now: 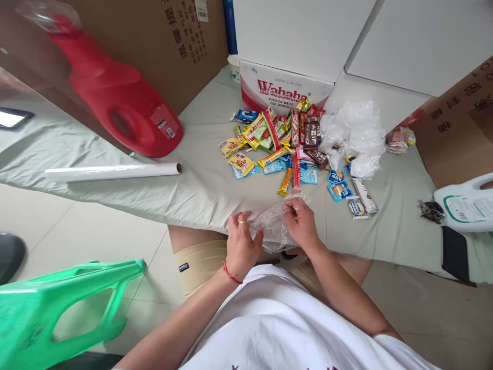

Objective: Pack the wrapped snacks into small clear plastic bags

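A clear plastic bag [270, 224] is stretched between my two hands at the front edge of the cloth-covered surface. My right hand [302, 226] pinches the bag near its upper right side. On its other side, my left hand [243, 244] has its fingers curled and its thumb against the film, gripping the bag's edge. Just beyond the bag lies a heap of wrapped snacks [269, 131]. From the heap, a red stick-shaped packet [296, 173] points towards my right hand. A pile of clear plastic bags [352, 133] sits to the right of the snacks.
A white roll [115, 172] and a red jug [123, 103] lie on the left. Behind the snacks stands a Wahaha carton [285, 85]. On the right are a white bottle [468, 205] and a black phone [454, 252]. A green stool [77, 303] stands on the floor, lower left.
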The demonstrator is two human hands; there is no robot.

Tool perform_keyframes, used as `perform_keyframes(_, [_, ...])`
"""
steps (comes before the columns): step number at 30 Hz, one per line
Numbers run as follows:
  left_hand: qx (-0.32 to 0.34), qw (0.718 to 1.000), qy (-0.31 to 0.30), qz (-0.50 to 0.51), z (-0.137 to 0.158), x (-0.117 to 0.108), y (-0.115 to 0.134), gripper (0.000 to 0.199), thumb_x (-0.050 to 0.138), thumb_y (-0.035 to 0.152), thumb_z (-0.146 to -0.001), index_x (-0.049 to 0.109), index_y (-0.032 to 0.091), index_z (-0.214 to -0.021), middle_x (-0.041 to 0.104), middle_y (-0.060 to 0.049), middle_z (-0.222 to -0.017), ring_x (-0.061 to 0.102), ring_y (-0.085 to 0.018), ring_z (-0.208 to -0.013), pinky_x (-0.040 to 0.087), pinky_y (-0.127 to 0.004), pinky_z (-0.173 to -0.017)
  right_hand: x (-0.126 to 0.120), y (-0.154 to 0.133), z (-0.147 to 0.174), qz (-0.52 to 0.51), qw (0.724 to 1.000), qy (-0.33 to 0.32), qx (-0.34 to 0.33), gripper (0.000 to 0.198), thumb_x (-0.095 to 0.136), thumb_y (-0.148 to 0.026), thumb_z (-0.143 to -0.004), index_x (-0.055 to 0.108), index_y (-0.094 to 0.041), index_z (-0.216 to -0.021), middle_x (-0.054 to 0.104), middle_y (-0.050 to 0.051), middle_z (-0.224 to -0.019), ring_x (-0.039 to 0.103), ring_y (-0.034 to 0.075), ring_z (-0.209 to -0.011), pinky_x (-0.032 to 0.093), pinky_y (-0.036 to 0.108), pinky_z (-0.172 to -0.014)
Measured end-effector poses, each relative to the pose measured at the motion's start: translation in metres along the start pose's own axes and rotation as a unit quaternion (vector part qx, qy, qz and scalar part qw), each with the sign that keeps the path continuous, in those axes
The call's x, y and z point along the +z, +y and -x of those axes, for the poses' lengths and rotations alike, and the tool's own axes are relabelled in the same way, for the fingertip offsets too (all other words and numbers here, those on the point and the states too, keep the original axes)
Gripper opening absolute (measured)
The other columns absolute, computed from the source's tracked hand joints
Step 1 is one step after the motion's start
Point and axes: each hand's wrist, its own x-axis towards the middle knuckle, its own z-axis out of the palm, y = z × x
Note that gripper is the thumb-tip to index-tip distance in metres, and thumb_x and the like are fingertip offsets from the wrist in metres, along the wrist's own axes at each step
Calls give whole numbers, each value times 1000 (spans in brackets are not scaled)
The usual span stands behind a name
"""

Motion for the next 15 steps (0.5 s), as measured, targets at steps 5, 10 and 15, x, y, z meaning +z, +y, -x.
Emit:
perform_keyframes(5, [88,989,-48,-108,-18,-8,18,61,65,29,-85,53,15,-142,62,-21,-137,54,-41,-135,45,-56,-107,15,-13,0,28,996,-76,-45,24,45,-32,-103,65,-21,-97,70,9,-100,67,23,-94,51,32,-85])
perform_keyframes(10, [-69,993,-97,-13,-67,-5,-3,27,46,34,-95,68,21,-89,66,-4,-69,65,-22,-69,45,-32,-66,-4,10,-5,-9,997,-16,72,26,48,-43,-102,62,-23,-94,65,1,-74,60,18,-68,46,27,-67])
perform_keyframes(15, [-171,978,-29,115,-96,4,-28,42,41,53,-98,57,23,-73,47,3,-52,50,-16,-55,37,-27,-56,-30,66,-7,-111,968,81,212,31,55,-53,-94,55,-23,-89,53,-5,-63,46,13,-53,38,24,-52])
